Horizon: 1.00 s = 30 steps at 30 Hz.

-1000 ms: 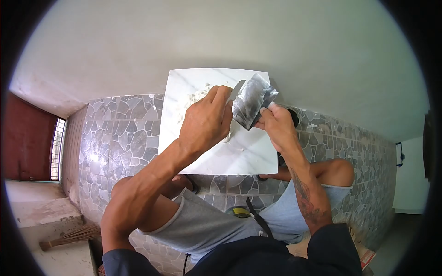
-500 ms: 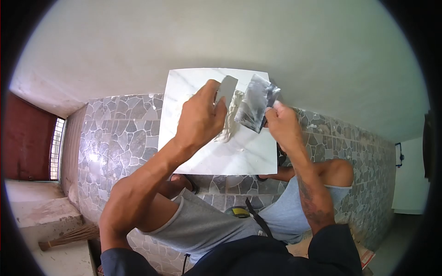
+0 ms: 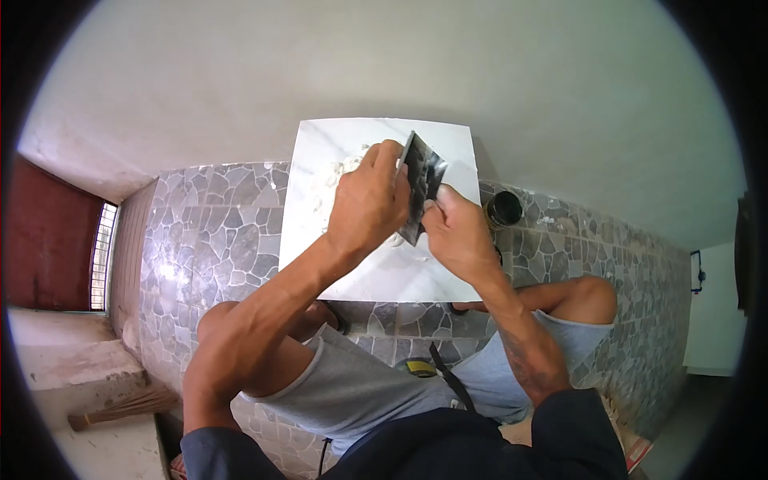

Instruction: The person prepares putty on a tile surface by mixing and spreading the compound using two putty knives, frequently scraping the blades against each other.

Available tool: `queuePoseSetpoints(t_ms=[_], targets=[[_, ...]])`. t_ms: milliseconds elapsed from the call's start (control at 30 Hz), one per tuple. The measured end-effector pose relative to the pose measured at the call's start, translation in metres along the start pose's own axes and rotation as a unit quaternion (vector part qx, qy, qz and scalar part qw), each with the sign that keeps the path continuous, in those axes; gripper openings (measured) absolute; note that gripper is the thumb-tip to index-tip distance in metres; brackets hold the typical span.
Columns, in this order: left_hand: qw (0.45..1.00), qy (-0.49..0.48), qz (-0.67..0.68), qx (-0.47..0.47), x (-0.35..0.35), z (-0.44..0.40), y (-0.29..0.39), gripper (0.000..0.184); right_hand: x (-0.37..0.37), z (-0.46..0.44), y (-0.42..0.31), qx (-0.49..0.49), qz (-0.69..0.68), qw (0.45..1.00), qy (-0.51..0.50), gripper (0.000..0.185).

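Observation:
My right hand [image 3: 460,236] pinches a flat metal putty knife [image 3: 424,182] smeared with grey-white paste, its blade tilted up over the board. Close against that blade is my left hand [image 3: 370,196], its fingers wrapped round a second putty knife, which is almost wholly hidden; only a thin edge shows by the fingertips. Both hands are above a white marbled board [image 3: 364,284]. Lumps and smears of white putty [image 3: 330,182] lie on the board left of my left hand, and a little more shows under the blade.
A dark open can [image 3: 504,210] stands on the stone-patterned floor [image 3: 232,216] right of the board. The wall [image 3: 384,60] rises just behind. My knees flank the board. A stick broom [image 3: 120,408] lies at lower left, near a red-brown door [image 3: 52,240].
The right putty knife has moved left and turned steeper, meeting the left one. The left blade, plain to see before, is now mostly hidden. The dark can has come into sight.

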<state>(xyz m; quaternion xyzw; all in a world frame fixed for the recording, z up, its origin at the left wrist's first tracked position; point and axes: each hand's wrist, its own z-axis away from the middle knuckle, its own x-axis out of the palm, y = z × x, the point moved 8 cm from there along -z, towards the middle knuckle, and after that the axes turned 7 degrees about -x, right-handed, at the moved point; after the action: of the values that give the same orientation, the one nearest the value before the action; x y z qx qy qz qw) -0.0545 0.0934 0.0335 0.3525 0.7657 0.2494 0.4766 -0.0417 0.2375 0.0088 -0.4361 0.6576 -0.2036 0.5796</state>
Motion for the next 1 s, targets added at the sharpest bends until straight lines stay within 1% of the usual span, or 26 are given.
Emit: queuePoseSetpoints(t_ms=[100, 133, 233, 267, 300, 367, 400, 500, 600, 700, 800, 900, 1000], targets=[[1.0, -0.013, -0.027, -0.002, -0.007, -0.005, -0.01, 0.02, -0.012, 0.008, 0.032, 0.025, -0.096, 0.995, -0.007, 0.021], [0.999, -0.017, -0.033, -0.012, -0.01, -0.007, -0.009, 0.018, -0.018, 0.009, 0.046, 0.039, -0.095, 0.995, -0.005, 0.022], [0.998, -0.054, -0.025, -0.001, -0.018, -0.009, -0.005, 0.018, -0.044, 0.008, 0.073, 0.087, -0.068, 0.994, 0.011, 0.024], [0.998, -0.042, -0.02, 0.041, -0.022, -0.007, -0.001, 0.015, -0.053, 0.007, 0.079, 0.076, -0.049, 0.996, 0.015, 0.021], [0.995, -0.065, -0.036, 0.073, -0.024, -0.005, 0.001, 0.015, -0.063, 0.006, 0.085, 0.065, -0.03, 0.997, 0.02, 0.019], [0.982, -0.112, -0.064, 0.135, -0.027, 0.0, 0.005, 0.016, -0.088, 0.004, 0.062, 0.057, 0.007, 0.998, 0.027, 0.017], [0.975, -0.126, -0.078, 0.164, -0.028, 0.003, 0.007, 0.019, -0.099, 0.002, 0.045, 0.008, 0.043, 0.998, 0.035, 0.018], [0.952, -0.138, -0.122, 0.246, -0.034, 0.01, 0.011, 0.016, -0.116, 0.002, 0.013, -0.087, 0.118, 0.989, 0.035, 0.02], [0.949, -0.142, -0.116, 0.257, -0.038, 0.012, 0.01, 0.024, -0.115, 0.005, -0.013, -0.2, 0.129, 0.971, 0.015, 0.027], [0.949, -0.15, -0.114, 0.255, -0.041, 0.013, 0.007, 0.026, -0.108, 0.012, -0.027, -0.288, 0.194, 0.938, -0.016, 0.035], [0.951, -0.152, -0.114, 0.243, -0.043, 0.014, 0.003, 0.027, -0.1, 0.015, -0.034, -0.34, 0.188, 0.921, -0.013, 0.034], [0.95, -0.15, -0.109, 0.251, -0.045, 0.015, 0.004, 0.028, -0.091, 0.016, -0.033, -0.361, 0.195, 0.912, -0.019, 0.037], [0.947, -0.149, -0.093, 0.268, -0.049, 0.016, 0.011, 0.028, -0.079, 0.007, -0.027, -0.351, 0.194, 0.915, -0.037, 0.04]])
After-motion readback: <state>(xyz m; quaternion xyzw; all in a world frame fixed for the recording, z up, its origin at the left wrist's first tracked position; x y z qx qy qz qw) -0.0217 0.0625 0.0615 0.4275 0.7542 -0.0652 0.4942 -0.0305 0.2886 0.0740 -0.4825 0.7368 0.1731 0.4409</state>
